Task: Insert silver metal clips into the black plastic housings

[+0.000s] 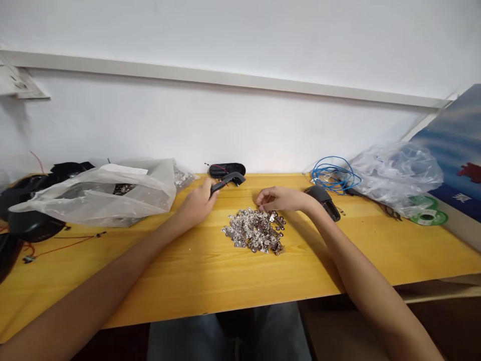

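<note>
My left hand [199, 203] is closed around one end of a black plastic part [233, 177] with a curved, hooked far end. It holds the part above the table, left of and behind a heap of small shiny metal pieces [253, 230]. At the back edge of that heap, my right hand [280, 199] is bent down with its fingers curled together. Whatever lies between those fingertips is too small or hidden to make out. Behind the held part, a black oval housing [227, 169] with a thin red wire lies near the wall.
A translucent plastic bag [101, 195] and black housings [35, 223] with red wires occupy the left side. To the right are another black part [323, 201], a blue wire coil [334, 175], crumpled clear plastic [398, 173] and a green spool [428, 216]. The wall [240, 125] borders the table's back.
</note>
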The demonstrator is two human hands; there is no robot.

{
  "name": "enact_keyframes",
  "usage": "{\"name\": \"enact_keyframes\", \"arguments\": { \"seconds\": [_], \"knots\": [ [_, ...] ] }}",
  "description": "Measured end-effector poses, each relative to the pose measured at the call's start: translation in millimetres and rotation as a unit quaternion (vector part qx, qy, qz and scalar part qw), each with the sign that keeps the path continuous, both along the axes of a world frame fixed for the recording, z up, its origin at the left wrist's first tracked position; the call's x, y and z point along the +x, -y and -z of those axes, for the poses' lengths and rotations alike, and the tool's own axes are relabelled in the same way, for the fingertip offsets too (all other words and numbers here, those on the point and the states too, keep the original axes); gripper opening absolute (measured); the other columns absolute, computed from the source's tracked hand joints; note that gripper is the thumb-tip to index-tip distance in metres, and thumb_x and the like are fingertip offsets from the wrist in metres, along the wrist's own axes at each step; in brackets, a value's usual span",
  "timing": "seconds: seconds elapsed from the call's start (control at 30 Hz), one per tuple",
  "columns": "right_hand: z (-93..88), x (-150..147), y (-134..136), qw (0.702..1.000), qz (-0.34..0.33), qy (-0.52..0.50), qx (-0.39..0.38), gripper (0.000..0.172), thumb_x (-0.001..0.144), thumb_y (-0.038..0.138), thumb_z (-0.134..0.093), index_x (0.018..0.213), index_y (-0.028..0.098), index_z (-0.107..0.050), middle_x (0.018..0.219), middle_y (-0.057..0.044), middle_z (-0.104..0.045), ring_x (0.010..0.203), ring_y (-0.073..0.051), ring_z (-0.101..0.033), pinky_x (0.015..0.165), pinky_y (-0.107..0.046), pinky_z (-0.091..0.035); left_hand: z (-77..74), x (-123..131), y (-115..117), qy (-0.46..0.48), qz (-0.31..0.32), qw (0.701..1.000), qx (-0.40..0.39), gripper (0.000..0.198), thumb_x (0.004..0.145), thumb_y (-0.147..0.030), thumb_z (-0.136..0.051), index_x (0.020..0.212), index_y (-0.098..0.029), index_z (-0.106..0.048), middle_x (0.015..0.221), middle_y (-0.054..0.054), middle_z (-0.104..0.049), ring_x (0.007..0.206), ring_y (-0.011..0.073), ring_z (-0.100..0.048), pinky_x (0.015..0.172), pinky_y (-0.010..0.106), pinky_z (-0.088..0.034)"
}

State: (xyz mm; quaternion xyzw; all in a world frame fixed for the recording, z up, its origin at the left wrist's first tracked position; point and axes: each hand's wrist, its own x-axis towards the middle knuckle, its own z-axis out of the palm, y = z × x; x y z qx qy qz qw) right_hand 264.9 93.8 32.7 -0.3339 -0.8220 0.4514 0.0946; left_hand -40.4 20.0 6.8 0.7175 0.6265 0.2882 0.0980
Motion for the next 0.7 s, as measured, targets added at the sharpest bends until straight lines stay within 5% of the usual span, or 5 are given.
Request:
{"name": "enact_keyframes", "arguments": {
  "seconds": [0.1,0.27,0.5,0.7],
  "knots": [
    [7.9,4.4,0.9,1.0,-0.004,-0.01,-0.02,0.018,0.083,0.031,-0.072,0.097,0.019,-0.074,0.094,-0.005,-0.077,0.081,-0.017,-0.067,0.076,-0.032,-0.053,-2.7,1.6,-4.3,0.204,-0.03,0.978,-0.009,0.024,0.098,-0.038,-0.059,0.115,-0.023,-0.052,0.107,0.009,-0.072,0.086,0.0254,-0.071,0.073,0.034,-0.052],
    [9.9,2.8,-5.7,0.999,-0.008,-0.006,-0.033,0.018,0.083,0.028,-0.072,0.097,0.018,-0.076,0.099,-0.007,-0.077,0.086,-0.018,-0.068,0.082,-0.033,-0.053,-9.8,5.3,-8.2,0.551,-0.012,0.827,-0.105,0.038,0.09,-0.027,-0.072,0.118,-0.022,-0.048,0.108,0.011,-0.073,0.063,0.0159,-0.069,0.057,0.026,-0.048],
    [7.4,2.1,-7.4,1.0,0.014,0.011,-0.007,0.017,0.081,0.019,-0.069,0.096,0.018,-0.077,0.092,-0.005,-0.076,0.079,-0.016,-0.064,0.075,-0.031,-0.051,-17.8,13.1,-1.1,0.663,0.012,0.736,-0.137,0.031,0.106,-0.041,-0.049,0.12,-0.016,-0.06,0.099,0.012,-0.073,0.065,0.0176,-0.069,0.062,0.029,-0.056],
    [9.8,-1.4,-5.2,0.997,0.046,-0.029,0.053,0.008,0.08,0.019,-0.067,0.087,0.019,-0.072,0.087,-0.004,-0.074,0.076,-0.017,-0.064,0.072,-0.031,-0.05,-23.2,24.0,3.7,0.743,-0.006,0.649,-0.163,0.004,0.096,-0.016,-0.066,0.099,-0.018,-0.064,0.088,0.006,-0.069,0.084,0.0175,-0.073,0.079,0.028,-0.063]
  ]
}}
